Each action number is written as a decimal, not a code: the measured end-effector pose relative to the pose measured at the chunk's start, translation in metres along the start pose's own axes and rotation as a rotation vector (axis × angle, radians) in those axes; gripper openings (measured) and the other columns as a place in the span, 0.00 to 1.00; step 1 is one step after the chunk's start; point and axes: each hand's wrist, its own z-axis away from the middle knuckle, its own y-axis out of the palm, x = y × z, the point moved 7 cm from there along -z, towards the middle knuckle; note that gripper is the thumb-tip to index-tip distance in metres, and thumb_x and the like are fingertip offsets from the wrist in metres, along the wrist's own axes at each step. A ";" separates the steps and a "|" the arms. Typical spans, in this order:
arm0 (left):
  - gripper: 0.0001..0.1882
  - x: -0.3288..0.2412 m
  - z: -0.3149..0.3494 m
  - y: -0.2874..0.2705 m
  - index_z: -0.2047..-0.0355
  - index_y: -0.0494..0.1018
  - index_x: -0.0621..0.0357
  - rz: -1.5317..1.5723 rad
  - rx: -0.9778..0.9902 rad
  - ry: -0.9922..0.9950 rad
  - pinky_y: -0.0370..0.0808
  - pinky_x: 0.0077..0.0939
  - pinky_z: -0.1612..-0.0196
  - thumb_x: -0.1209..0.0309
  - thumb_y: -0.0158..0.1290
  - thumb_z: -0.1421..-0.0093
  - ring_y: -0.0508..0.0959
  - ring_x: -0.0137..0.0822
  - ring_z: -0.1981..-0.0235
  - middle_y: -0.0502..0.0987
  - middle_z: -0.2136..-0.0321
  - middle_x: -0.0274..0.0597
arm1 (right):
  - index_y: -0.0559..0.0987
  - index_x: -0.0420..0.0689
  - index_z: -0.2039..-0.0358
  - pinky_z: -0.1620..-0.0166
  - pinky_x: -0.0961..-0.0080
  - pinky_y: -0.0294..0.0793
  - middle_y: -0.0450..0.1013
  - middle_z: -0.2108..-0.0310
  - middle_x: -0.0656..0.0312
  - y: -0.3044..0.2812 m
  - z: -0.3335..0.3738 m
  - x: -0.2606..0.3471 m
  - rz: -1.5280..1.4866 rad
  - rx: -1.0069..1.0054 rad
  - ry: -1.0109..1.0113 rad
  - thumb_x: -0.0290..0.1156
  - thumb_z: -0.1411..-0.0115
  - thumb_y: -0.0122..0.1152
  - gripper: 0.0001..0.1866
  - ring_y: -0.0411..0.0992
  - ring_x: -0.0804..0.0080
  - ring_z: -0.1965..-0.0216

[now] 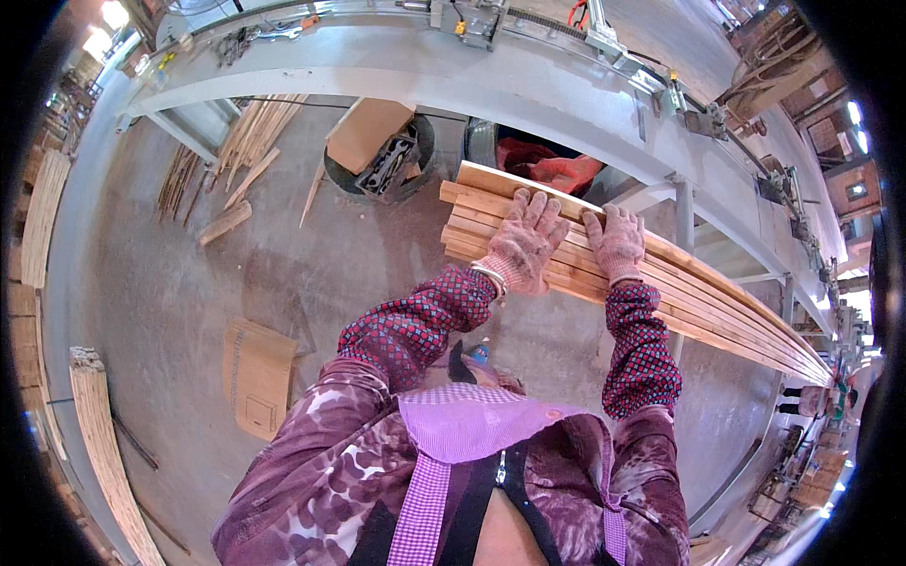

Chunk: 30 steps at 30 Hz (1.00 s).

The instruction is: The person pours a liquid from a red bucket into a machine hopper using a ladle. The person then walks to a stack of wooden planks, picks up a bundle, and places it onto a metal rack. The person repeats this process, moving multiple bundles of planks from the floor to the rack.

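Note:
A bundle of long, pale wooden strips (689,300) lies side by side in front of me and runs off to the far right. Along its far edge is a wider, lighter board (493,179). My left hand (526,241), in a dusty pink work glove, rests on top near the bundle's left end, its fingers spread. Beside it, my right hand (618,243) in a matching glove lies on the strips with fingers stretched toward the far edge. Both palms face down, touching the wood. What supports the bundle underneath is mostly hidden.
A long grey metal bench (359,83) crosses beyond the strips, with fittings along it. Below stand a round bin (427,156) and a red sack (557,170). Loose sticks (260,132), flat cardboard (260,377) and a timber stack (104,415) lie leftward. Another person (812,401) is far right.

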 end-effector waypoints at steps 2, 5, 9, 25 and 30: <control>0.55 0.002 0.000 0.000 0.33 0.57 0.55 0.022 -0.015 -0.007 0.37 0.59 0.30 0.40 0.60 0.57 0.46 0.59 0.30 0.50 0.31 0.59 | 0.80 0.46 0.59 0.41 0.59 0.61 0.78 0.61 0.56 0.003 -0.006 -0.001 -0.010 -0.011 0.050 0.56 0.40 0.55 0.25 0.73 0.56 0.53; 0.54 0.002 0.002 -0.001 0.33 0.57 0.54 0.026 -0.035 -0.013 0.38 0.59 0.30 0.40 0.60 0.57 0.47 0.59 0.30 0.50 0.31 0.59 | 0.80 0.47 0.57 0.42 0.60 0.62 0.78 0.60 0.55 -0.003 0.007 -0.004 -0.073 -0.016 0.050 0.56 0.40 0.54 0.25 0.73 0.57 0.53; 0.54 0.000 0.000 0.003 0.33 0.57 0.54 -0.018 -0.031 0.000 0.40 0.59 0.31 0.40 0.60 0.57 0.48 0.59 0.30 0.51 0.32 0.59 | 0.81 0.46 0.61 0.43 0.60 0.63 0.77 0.61 0.53 0.007 0.012 -0.005 -0.086 0.134 0.070 0.56 0.39 0.53 0.25 0.73 0.56 0.53; 0.37 0.155 0.077 0.042 0.34 0.57 0.64 0.728 -0.474 -0.446 0.44 0.39 0.29 0.48 0.41 0.33 0.54 0.44 0.31 0.57 0.33 0.48 | 0.80 0.45 0.64 0.44 0.59 0.62 0.77 0.62 0.56 0.011 0.017 -0.013 -0.087 0.019 0.016 0.52 0.37 0.51 0.22 0.72 0.56 0.54; 0.39 0.166 0.072 0.077 0.32 0.52 0.66 1.646 -0.538 -0.508 0.44 0.29 0.29 0.44 0.28 0.29 0.53 0.34 0.31 0.53 0.31 0.42 | 0.75 0.46 0.50 0.38 0.57 0.58 0.74 0.52 0.56 0.005 0.024 -0.014 -0.125 0.011 -0.061 0.50 0.37 0.53 0.23 0.68 0.55 0.45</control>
